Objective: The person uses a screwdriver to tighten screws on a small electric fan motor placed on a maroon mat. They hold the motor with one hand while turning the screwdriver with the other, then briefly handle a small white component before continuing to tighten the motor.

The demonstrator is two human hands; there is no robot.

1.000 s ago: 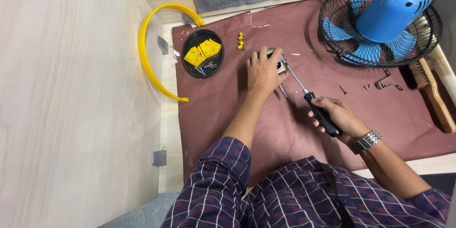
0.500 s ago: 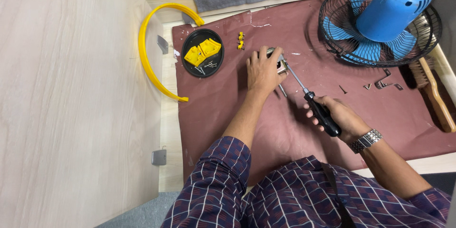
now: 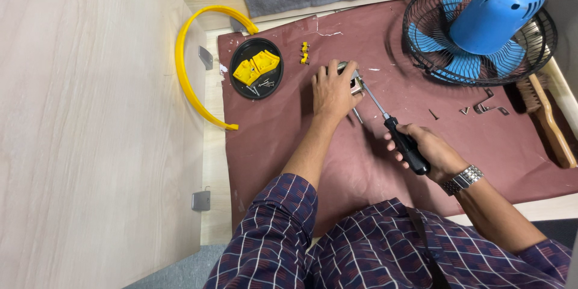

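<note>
On maroon mat (image 3: 337,162): left hand (image 3: 331,93) pinning small metal part (image 3: 355,84); right hand (image 3: 424,150) clenched on screwdriver (image 3: 391,126); keep shaft square, pressing firmly

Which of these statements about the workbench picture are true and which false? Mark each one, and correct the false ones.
1. The right hand grips a screwdriver by its black handle. True.
2. The left hand rests flat on the blue fan. False: it presses down on a small metal part on the maroon mat, apart from the fan.
3. The black round tray holds yellow pieces and some screws. True.
4. The wooden brush lies left of the tray. False: it lies at the mat's right edge, below the fan.
5. A curved yellow strip lies left of the mat. True.
</note>
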